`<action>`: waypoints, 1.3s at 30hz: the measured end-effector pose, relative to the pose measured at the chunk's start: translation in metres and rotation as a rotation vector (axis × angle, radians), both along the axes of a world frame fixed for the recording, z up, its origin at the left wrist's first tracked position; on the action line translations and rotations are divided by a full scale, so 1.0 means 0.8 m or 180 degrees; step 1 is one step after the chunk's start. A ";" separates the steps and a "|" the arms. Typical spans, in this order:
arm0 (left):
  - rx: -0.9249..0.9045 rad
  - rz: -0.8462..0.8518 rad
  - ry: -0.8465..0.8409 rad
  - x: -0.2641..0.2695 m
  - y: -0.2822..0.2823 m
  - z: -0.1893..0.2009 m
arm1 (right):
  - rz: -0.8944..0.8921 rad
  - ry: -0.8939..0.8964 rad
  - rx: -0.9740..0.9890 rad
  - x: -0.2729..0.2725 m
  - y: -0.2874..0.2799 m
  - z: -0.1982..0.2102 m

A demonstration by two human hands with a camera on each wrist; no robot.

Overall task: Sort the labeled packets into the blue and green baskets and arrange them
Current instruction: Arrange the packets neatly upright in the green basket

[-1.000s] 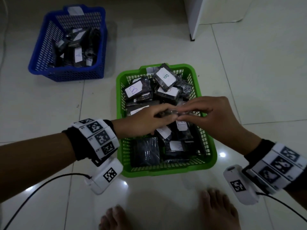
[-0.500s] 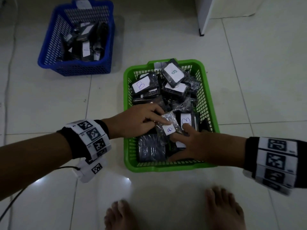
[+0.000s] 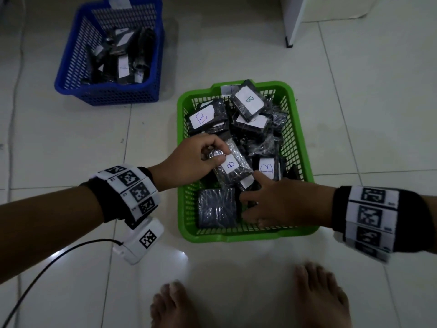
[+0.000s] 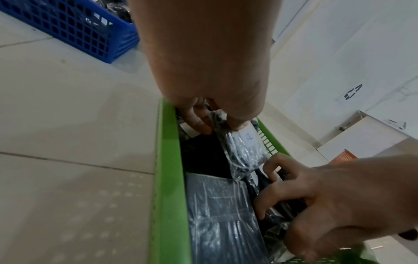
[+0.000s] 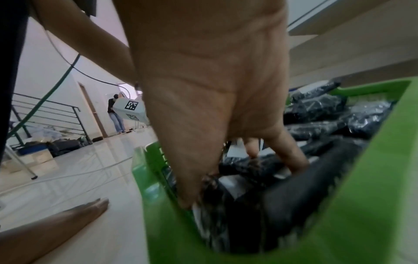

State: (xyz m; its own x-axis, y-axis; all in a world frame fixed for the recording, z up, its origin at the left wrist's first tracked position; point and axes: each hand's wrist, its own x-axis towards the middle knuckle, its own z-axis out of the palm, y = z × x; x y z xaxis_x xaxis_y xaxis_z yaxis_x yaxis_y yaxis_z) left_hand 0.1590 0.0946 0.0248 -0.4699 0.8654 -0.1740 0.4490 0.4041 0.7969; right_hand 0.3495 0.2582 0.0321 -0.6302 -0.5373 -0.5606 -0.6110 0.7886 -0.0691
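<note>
The green basket holds several dark plastic-wrapped packets, some with white labels marked B. My left hand pinches the top edge of one labelled packet and holds it just above the pile; the left wrist view shows that packet hanging from the fingertips. My right hand is down in the basket's near right part, its fingers curled round a dark packet among the others. The blue basket stands at the far left with several packets in it.
Two bare feet stand on the white tiled floor just in front of the green basket. A black cable runs from my left wrist. A white cabinet's leg is at the far right. A person stands far off.
My right hand has let go of the packet both hands held and dropped into the near part of the green basket. The left hand keeps that packet and has turned its label up.
</note>
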 end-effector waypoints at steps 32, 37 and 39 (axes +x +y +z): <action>-0.0559 -0.0631 -0.1477 -0.005 0.024 0.047 | -0.1416 0.1288 -0.1521 -0.017 0.067 0.012; -0.0586 -0.1095 -0.0760 0.024 0.033 0.040 | -0.1655 0.1256 -0.1474 -0.028 0.084 0.008; -0.0475 -0.1073 -0.0344 0.034 0.038 0.033 | -0.1728 0.1285 -0.1581 -0.035 0.084 0.008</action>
State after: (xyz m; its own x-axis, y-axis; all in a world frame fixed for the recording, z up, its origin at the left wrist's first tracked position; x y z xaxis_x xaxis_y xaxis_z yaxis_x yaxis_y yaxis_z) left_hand 0.1860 0.1248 0.0513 -0.1354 0.9296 -0.3429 0.4931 0.3634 0.7904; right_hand 0.3213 0.3253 0.0385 -0.9739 -0.2264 -0.0148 -0.2077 0.9159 -0.3435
